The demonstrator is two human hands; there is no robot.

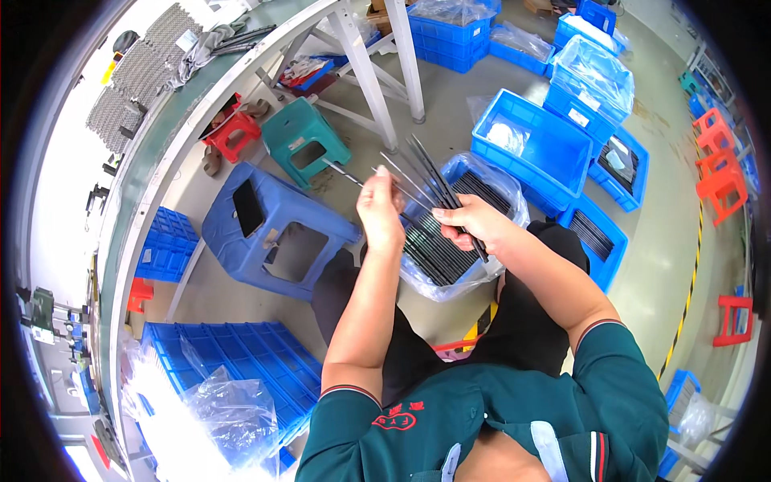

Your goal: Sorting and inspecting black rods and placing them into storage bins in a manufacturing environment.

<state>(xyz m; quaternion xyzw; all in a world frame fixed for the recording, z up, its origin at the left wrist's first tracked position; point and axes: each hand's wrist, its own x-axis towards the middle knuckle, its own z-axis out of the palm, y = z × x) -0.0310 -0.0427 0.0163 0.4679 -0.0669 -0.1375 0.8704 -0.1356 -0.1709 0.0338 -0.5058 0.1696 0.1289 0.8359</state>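
My right hand [472,223] is closed around several thin black rods [434,178], which fan out up and to the left from the grip. To its left, my left hand [380,210] pinches a single slim dark rod [341,171] whose end sticks out up and to the left. Below both hands, a blue crate [456,166] lined with clear plastic [518,210] holds rows of similar black rods [440,253]. The crate sits between my knees, and the hands hide part of its contents.
A blue stool [309,215] with a black phone [248,207] on it stands left, beside a green stool [301,132]. An open blue crate [534,149] and a blue bin of rods [593,238] lie right. A long workbench [148,165] runs along the left.
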